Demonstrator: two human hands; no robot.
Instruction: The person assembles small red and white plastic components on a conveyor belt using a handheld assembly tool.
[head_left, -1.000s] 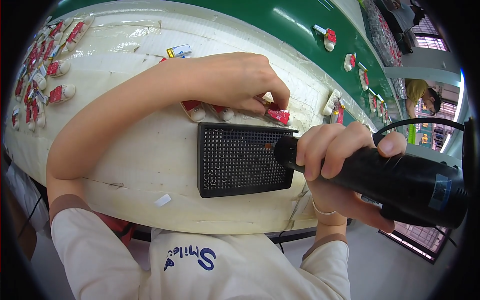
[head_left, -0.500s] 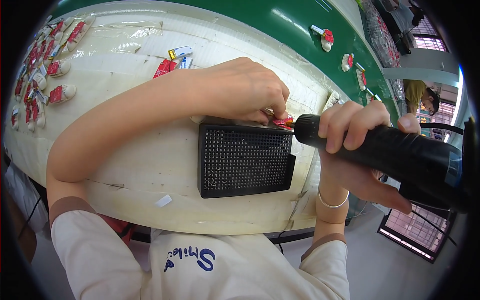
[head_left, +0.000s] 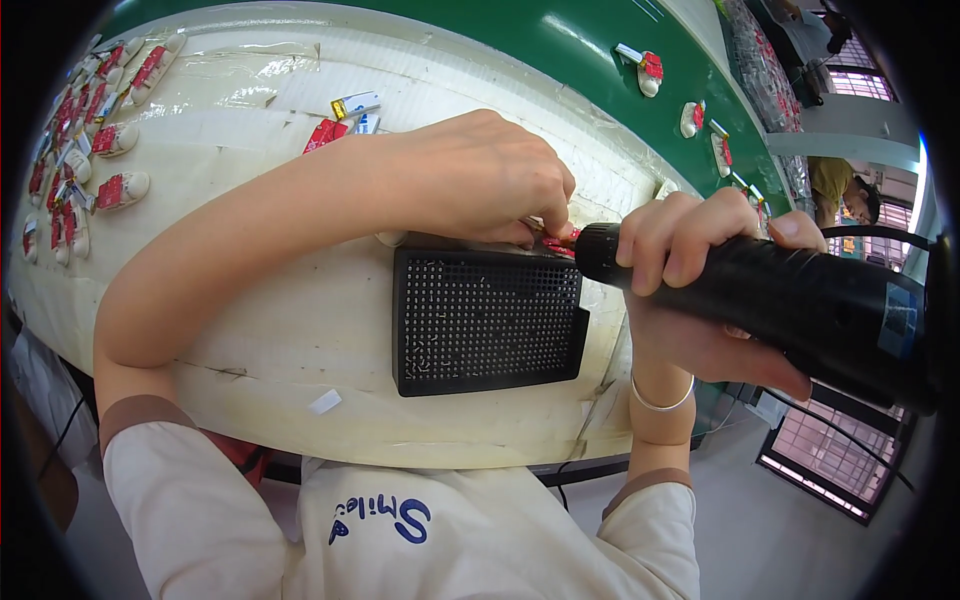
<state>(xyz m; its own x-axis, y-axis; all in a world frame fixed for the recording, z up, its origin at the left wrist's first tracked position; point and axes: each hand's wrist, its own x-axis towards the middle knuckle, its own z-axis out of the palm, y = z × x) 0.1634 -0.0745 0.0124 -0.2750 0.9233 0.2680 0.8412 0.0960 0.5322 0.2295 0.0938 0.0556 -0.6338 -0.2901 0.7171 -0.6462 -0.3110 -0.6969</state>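
White bench [head_left: 250, 330], black perforated tray [head_left: 485, 320]: left hand [head_left: 480, 180] pinches a small red part [head_left: 558, 243] while right hand [head_left: 690, 270], wrapped around the electric screwdriver [head_left: 780, 300], should stay square and press lightly.

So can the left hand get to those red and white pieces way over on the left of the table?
Probably not right now: the left hand is pressing a small red part beside the black tray.

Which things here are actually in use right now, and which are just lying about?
In use:
left hand
small red part
right hand
black power screwdriver
black perforated tray

Lying about:
red-and-white parts at far left
pieces on green belt
white scrap
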